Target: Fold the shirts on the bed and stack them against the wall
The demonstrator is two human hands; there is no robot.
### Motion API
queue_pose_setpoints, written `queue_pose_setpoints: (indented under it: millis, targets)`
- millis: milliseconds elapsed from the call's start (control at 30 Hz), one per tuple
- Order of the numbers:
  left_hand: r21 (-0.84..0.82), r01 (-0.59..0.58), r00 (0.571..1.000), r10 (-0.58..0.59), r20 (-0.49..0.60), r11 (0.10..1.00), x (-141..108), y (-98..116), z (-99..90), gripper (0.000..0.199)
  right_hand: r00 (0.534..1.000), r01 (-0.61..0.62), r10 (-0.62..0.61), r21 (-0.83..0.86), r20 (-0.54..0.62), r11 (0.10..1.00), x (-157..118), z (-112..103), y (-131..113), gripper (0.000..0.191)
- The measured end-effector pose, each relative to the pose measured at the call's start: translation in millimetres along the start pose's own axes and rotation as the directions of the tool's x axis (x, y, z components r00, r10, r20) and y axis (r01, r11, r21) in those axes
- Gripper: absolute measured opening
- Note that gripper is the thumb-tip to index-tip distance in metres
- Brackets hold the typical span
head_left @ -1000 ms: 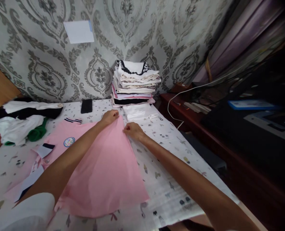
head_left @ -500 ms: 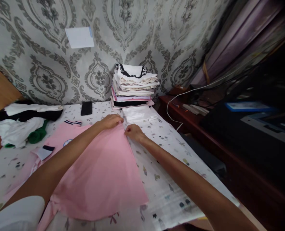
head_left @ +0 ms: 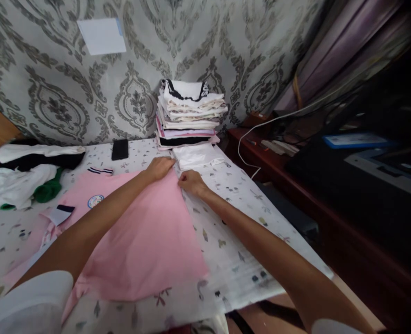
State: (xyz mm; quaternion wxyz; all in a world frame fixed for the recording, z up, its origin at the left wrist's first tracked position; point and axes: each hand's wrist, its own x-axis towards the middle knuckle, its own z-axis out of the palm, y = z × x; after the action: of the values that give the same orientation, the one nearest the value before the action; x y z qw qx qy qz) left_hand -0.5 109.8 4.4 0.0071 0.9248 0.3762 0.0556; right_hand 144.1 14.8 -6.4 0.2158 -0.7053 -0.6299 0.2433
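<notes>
On the printed sheet [head_left: 233,278], folded clothes [head_left: 191,116] and a phone [head_left: 120,150] lie beyond both hands [head_left: 161,168] [head_left: 192,183] pinching a pink shirt [head_left: 149,236].

Smooth, matt cloth shirt [head_left: 146,241] on a matt cloth sheet [head_left: 233,241]; at the sheet's far edge, a smooth phone [head_left: 120,150] and a cloth stack [head_left: 189,116]; beyond its right edge, a faintly glossy, wood-like desk [head_left: 309,204].
</notes>
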Motion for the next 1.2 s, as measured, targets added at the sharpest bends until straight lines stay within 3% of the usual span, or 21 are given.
queue_pose_setpoints:
  millis: [167,267,333,400,700,900,1033,1133,1200]
  targets:
    - [-0.073,0.064,0.996,-0.069,-0.055,0.995,-36.7,16.7,-7.5,0.030,1.000,0.011,-0.011,-0.013,-0.001,1.000,-2.6,0.0,-0.5,0.010]
    - [-0.242,-0.133,0.991,0.131,-0.023,0.961,-76.0,31.3,-14.0,0.024,1.000,0.023,-0.023,-0.011,-0.003,1.000,-4.8,-1.1,-1.6,0.011]
    - [-0.301,-0.274,0.954,0.297,0.034,0.914,-98.0,41.2,-15.1,0.026,1.000,0.028,-0.028,-0.008,-0.004,1.000,-5.7,-1.5,-2.4,0.012]
    - [-0.276,-0.356,0.917,0.391,0.083,0.893,-110.2,50.2,-14.6,0.031,1.000,0.028,-0.028,0.001,-0.001,1.000,-6.1,-1.6,-2.6,0.013]
    - [0.078,-0.571,0.815,0.552,0.176,0.817,-97.5,81.0,-18.5,0.030,0.999,0.040,-0.041,0.049,0.004,0.998,-4.0,-0.2,2.8,0.010]
    - [0.088,-0.513,0.853,0.496,0.163,0.854,-98.2,98.7,-12.2,0.027,0.998,0.060,-0.060,0.062,-0.009,0.996,-4.0,2.4,6.1,0.012]
    - [-0.020,-0.463,0.876,0.461,0.146,0.886,-106.1,97.7,-23.2,0.025,0.998,0.070,-0.069,0.065,-0.014,0.995,-5.5,1.8,6.2,0.011]
    - [0.002,-0.277,0.953,0.274,0.130,0.961,-125.3,85.4,-32.2,0.025,0.998,0.066,-0.065,0.063,-0.014,0.996,-5.9,1.2,5.6,0.010]
    - [0.027,-0.151,0.981,0.147,0.127,0.988,-142.9,78.3,-28.9,0.025,0.998,0.062,-0.061,0.061,-0.016,0.996,-6.0,1.0,5.4,0.011]
